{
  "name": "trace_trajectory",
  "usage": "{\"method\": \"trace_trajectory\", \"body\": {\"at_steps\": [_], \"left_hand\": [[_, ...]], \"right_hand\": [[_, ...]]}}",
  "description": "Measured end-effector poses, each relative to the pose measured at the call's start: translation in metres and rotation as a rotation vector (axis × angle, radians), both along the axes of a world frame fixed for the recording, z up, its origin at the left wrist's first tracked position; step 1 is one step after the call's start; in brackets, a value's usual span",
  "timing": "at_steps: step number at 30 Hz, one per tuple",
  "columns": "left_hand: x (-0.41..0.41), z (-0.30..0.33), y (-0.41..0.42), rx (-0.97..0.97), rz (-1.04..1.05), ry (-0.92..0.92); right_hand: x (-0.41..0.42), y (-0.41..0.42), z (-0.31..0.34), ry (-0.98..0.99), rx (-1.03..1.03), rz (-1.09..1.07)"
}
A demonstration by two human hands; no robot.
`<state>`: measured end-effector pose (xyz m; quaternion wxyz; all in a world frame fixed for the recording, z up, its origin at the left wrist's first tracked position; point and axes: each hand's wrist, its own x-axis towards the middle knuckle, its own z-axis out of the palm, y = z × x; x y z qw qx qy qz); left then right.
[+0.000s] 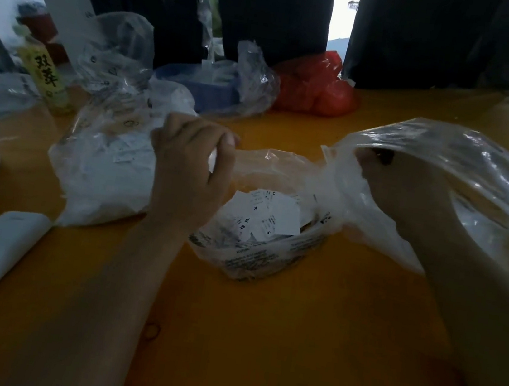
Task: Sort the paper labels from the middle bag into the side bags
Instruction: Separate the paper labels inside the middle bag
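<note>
Labels [263,213] lie heaped in the middle bag [258,252], a low clear sack printed with black text, its mouth rolled wide at the centre of the yellow table [258,340]. They are small white paper slips, thin and flat, some marked XS, XL and S.

The step in hand looks like the drop-off. The left hand [190,164] is above the seam between the middle bag and the left bag [101,178], which sits at nine o'clock and bulges with white slips under crinkled film. Its fingers are curled with thumb and fingertips pinched together; a sliver of white shows between them, probably a label, though I cannot be sure. The right hand [388,185] reaches into the right bag [464,176] at three o'clock; the glossy film hides the fingertips, so I cannot tell whether they hold a slip or just the plastic.

Next, each hand would need to let go inside its own bag, then return to the middle heap and pinch up single slips. That calls for a light fingertip grip, since the paper is limp and the slips overlap. The thin film is slack and may fold over a bag's mouth.
</note>
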<state>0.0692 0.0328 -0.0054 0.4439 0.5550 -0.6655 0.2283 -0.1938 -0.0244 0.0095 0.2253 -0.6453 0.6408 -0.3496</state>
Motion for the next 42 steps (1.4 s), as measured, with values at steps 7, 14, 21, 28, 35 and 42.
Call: {"method": "trace_trajectory", "body": {"at_steps": [7, 14, 21, 28, 35, 42], "left_hand": [[-0.036, -0.014, 0.011, 0.522, -0.476, 0.372], [-0.05, -0.015, 0.006, 0.827, -0.584, 0.779], [-0.045, -0.021, 0.005, 0.814, -0.551, 0.895], [-0.042, -0.014, 0.002, 0.761, -0.585, 1.242], [-0.041, -0.017, 0.002, 0.745, -0.538, 1.22], [-0.041, -0.019, 0.001, 0.705, -0.509, 1.157]], "right_hand": [[0.012, 0.006, -0.005, -0.9, 0.247, 0.312], [0.024, 0.02, -0.009, -0.707, 0.223, 0.362], [0.031, 0.019, -0.015, -0.57, 0.099, 0.415], [0.027, 0.001, -0.025, -0.115, -0.198, 0.182], [0.017, -0.013, -0.036, 0.058, -0.406, 0.069], [0.014, -0.005, -0.025, 0.04, -0.403, 0.137]]}}
